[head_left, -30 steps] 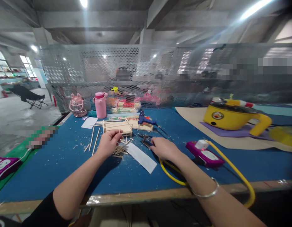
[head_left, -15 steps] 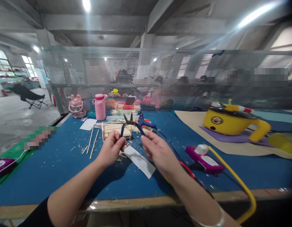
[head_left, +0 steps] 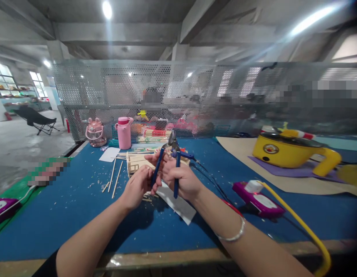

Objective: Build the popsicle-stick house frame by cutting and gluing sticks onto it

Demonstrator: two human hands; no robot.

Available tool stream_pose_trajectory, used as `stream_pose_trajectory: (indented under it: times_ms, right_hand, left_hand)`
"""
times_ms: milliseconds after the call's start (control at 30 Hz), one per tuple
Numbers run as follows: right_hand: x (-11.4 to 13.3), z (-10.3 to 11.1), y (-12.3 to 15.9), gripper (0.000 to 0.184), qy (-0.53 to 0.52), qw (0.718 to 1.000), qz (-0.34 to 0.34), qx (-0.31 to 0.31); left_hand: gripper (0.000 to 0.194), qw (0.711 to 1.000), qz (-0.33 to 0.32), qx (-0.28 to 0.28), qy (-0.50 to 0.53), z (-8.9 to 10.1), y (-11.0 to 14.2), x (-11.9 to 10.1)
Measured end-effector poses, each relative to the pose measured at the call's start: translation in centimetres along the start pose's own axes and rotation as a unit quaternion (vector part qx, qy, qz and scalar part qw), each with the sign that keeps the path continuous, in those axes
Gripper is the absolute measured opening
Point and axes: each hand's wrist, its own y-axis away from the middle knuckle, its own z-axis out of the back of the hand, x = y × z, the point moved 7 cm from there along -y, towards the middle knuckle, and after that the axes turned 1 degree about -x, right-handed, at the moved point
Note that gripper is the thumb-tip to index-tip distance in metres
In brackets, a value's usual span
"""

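A pair of pliers point(head_left: 158, 166) with blue handles and dark jaws points upward over the bench, handles spread apart. My right hand point(head_left: 186, 181) grips it, the palm and thumb at the right handle and the fingertips reaching round the left one. Close beside the left handle is my left hand point(head_left: 137, 185), its fingers curled together; what they pinch, if anything, is hidden. Behind both hands sits a small wooden stick frame point(head_left: 134, 167), partly covered. A white paper strip point(head_left: 182, 207) lies below my right hand. A blue glue gun point(head_left: 187, 155) rests just beyond it.
Loose thin sticks point(head_left: 117, 179) and crumbs lie on the blue mat point(head_left: 80, 215). A pink bottle point(head_left: 124, 134) and a clear pink jug point(head_left: 95, 134) stand at the back. At right are a purple power strip point(head_left: 260, 202), its yellow cable, and a yellow pot point(head_left: 282, 152).
The pliers have turned more upright, and my right hand now wraps both handles instead of only the right one. My left hand has come off the left handle's end.
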Motion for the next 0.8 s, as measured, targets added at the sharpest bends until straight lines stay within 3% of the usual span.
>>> stream_pose_trajectory:
  times_ms: [100,167,267,333,467,800]
  right_hand:
    - [1.4,2.1,0.1,0.068,0.101,0.993,0.050,-0.046]
    - [1.8,3.4,0.4,0.069,0.225,0.967,0.078,-0.093]
    - [1.5,4.2,1.0,0.070,0.435,0.883,0.106,-0.141]
    - [0.8,3.9,1.1,0.072,0.523,0.836,0.111,-0.124]
    - [0.0,3.3,1.3,0.077,0.594,0.795,0.090,-0.092]
    - [0.4,2.9,1.6,0.076,0.649,0.749,0.111,-0.079]
  left_hand:
    - [0.032,0.994,-0.037,-0.072,-0.069,1.4,-0.2,-0.9]
    - [0.032,0.985,-0.054,-0.117,-0.115,2.4,-0.3,-1.4]
    - [0.042,0.978,-0.049,-0.139,-0.147,3.3,-0.6,-1.0]
    - [0.043,0.975,-0.055,-0.144,-0.159,3.5,-0.7,-0.8]
    - [0.031,0.960,-0.089,-0.132,-0.231,3.4,-0.7,-0.8]
    - [0.027,0.911,-0.116,-0.118,-0.377,3.0,-0.1,-2.2]
